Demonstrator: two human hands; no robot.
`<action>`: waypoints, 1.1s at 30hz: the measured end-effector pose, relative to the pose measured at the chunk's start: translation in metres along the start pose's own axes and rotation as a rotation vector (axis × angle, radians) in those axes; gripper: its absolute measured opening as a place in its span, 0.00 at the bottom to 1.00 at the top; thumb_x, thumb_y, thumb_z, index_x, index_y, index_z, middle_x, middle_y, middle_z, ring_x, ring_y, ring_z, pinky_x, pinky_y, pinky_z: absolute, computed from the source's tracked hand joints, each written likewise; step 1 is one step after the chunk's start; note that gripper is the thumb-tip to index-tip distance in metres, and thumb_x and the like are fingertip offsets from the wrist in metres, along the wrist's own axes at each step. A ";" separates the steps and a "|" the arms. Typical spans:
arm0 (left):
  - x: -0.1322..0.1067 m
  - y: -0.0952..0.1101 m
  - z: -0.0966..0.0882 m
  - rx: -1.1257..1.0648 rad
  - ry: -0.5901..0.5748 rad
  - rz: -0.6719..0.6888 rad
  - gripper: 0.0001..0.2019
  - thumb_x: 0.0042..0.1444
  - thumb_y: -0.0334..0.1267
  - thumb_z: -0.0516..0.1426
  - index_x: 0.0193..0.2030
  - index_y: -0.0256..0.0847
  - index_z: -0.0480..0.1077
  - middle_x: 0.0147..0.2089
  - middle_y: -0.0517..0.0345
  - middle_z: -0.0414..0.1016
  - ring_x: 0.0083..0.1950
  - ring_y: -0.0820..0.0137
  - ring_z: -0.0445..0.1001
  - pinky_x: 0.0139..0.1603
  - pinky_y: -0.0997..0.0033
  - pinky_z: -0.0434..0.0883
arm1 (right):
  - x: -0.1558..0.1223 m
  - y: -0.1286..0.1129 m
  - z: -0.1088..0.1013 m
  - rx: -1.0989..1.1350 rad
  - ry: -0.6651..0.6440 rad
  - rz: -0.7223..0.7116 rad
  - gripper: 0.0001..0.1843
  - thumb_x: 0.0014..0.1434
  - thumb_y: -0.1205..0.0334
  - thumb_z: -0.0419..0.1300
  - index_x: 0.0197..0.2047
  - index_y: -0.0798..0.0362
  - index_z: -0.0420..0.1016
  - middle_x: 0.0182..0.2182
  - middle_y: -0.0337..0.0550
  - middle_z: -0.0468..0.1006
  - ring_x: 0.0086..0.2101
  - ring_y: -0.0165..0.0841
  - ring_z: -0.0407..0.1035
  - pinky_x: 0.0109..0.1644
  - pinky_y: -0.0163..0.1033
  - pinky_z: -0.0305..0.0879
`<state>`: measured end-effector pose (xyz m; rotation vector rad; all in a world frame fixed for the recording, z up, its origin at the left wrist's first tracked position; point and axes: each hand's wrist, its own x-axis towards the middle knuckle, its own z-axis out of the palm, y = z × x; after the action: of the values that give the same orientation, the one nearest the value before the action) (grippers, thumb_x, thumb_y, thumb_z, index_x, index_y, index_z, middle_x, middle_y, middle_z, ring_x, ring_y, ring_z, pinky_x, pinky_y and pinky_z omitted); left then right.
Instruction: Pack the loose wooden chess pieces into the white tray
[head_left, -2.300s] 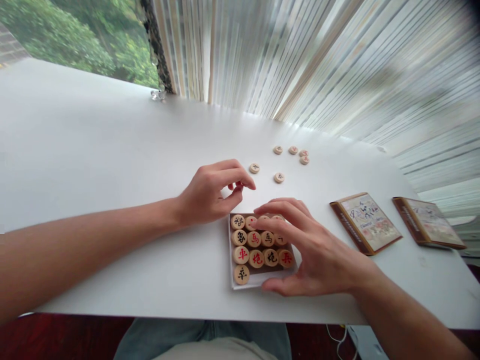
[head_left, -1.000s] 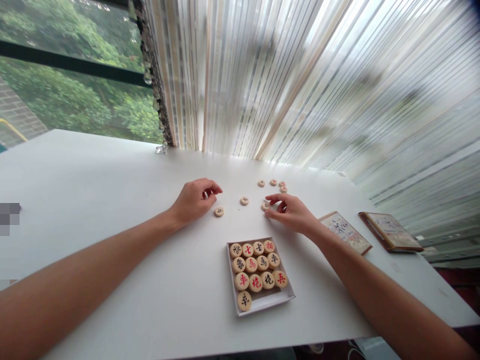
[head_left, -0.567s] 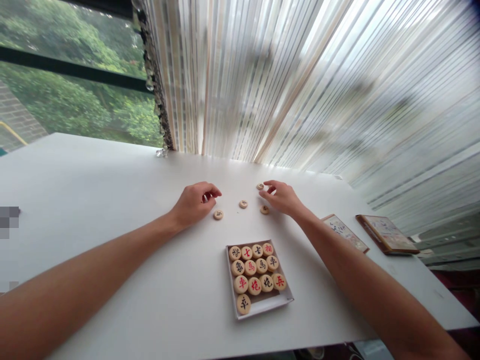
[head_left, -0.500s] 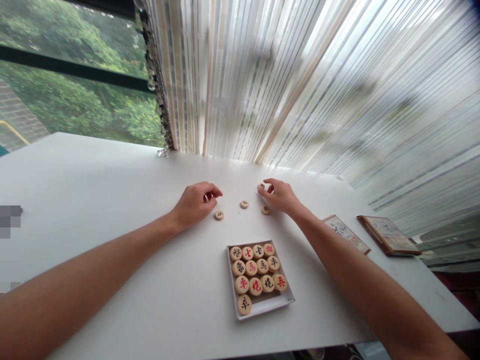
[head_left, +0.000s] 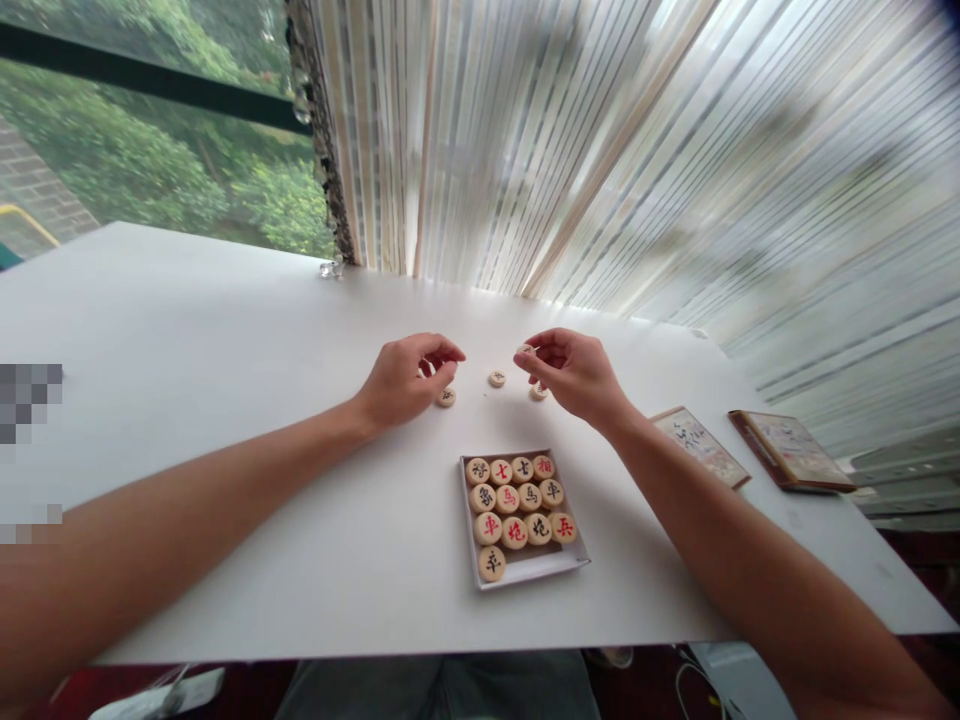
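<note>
In the head view, a shallow white box (head_left: 546, 567) on the white table (head_left: 262, 340) bears thirteen visible xiangqi pieces (head_left: 514, 531), characters upward; three rows of four look complete, while the nearest row has only a black soldier piece (head_left: 492, 563) at its left end and bare room beside it, so I judge this layer mostly filled; the right hand (head_left: 577, 370) clamps a xiangqi disc (head_left: 526, 350) between thumb and fingertips, its character unreadable; three more discs lie beyond the box: a left disc (head_left: 446, 397) just beside the left hand (head_left: 409, 380), which curls loosely with nothing showing in its grasp, a middle disc (head_left: 496, 379) between the hands, and a right disc (head_left: 538, 392) partly hidden by the right hand, which also masks the table behind; I cannot tell whether others lie there; the right forearm (head_left: 720, 530) overlaps a printed case (head_left: 701, 446), with a second case (head_left: 795, 448) farther right; a string curtain (head_left: 480, 150) hangs along the far edge.
</note>
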<state>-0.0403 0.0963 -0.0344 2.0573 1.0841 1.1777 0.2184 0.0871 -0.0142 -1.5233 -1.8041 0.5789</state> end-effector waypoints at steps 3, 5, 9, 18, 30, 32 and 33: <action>-0.007 0.016 0.008 -0.268 -0.039 -0.112 0.12 0.62 0.43 0.64 0.45 0.35 0.80 0.37 0.51 0.84 0.34 0.69 0.78 0.34 0.71 0.75 | -0.011 -0.021 0.011 0.317 -0.039 -0.064 0.28 0.58 0.38 0.72 0.46 0.54 0.77 0.32 0.45 0.85 0.29 0.36 0.80 0.33 0.42 0.77; -0.011 0.024 0.012 -0.407 -0.050 -0.157 0.15 0.62 0.45 0.65 0.47 0.34 0.79 0.37 0.51 0.83 0.32 0.72 0.77 0.31 0.73 0.75 | -0.015 -0.032 0.018 0.575 -0.076 -0.077 0.29 0.51 0.41 0.78 0.44 0.54 0.79 0.31 0.44 0.86 0.29 0.36 0.81 0.36 0.44 0.80; -0.014 0.032 0.016 -0.527 -0.046 -0.179 0.17 0.60 0.47 0.69 0.45 0.33 0.80 0.36 0.53 0.82 0.29 0.74 0.75 0.30 0.74 0.75 | -0.023 -0.040 0.026 0.764 -0.145 -0.010 0.27 0.49 0.45 0.81 0.44 0.55 0.83 0.32 0.44 0.87 0.31 0.37 0.83 0.41 0.46 0.84; -0.021 0.043 0.015 -0.651 -0.106 -0.290 0.12 0.63 0.42 0.67 0.41 0.32 0.82 0.32 0.57 0.80 0.29 0.76 0.74 0.32 0.75 0.75 | -0.037 -0.036 0.017 0.878 -0.259 0.151 0.20 0.55 0.51 0.79 0.43 0.56 0.87 0.33 0.48 0.89 0.33 0.38 0.86 0.43 0.43 0.86; -0.024 0.049 0.012 -0.720 -0.106 -0.288 0.09 0.64 0.39 0.67 0.40 0.33 0.82 0.30 0.59 0.78 0.28 0.76 0.74 0.31 0.77 0.75 | -0.040 -0.036 0.018 0.948 -0.258 0.121 0.14 0.54 0.57 0.80 0.42 0.53 0.89 0.33 0.46 0.89 0.33 0.35 0.85 0.40 0.37 0.85; -0.024 0.049 0.011 -0.710 -0.107 -0.281 0.09 0.64 0.39 0.66 0.40 0.33 0.82 0.30 0.59 0.78 0.28 0.76 0.74 0.31 0.77 0.75 | -0.040 -0.037 0.017 0.939 -0.248 0.093 0.13 0.55 0.58 0.80 0.43 0.52 0.89 0.33 0.46 0.89 0.33 0.34 0.85 0.41 0.37 0.85; -0.024 0.048 0.011 -0.708 -0.106 -0.279 0.09 0.65 0.39 0.66 0.40 0.34 0.82 0.30 0.59 0.78 0.28 0.76 0.74 0.31 0.77 0.76 | -0.040 -0.037 0.017 0.933 -0.241 0.080 0.13 0.55 0.58 0.80 0.43 0.52 0.90 0.33 0.45 0.89 0.33 0.34 0.85 0.41 0.37 0.84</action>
<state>-0.0191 0.0496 -0.0142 1.3567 0.7251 1.0879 0.1842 0.0418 -0.0078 -0.8896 -1.3012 1.4410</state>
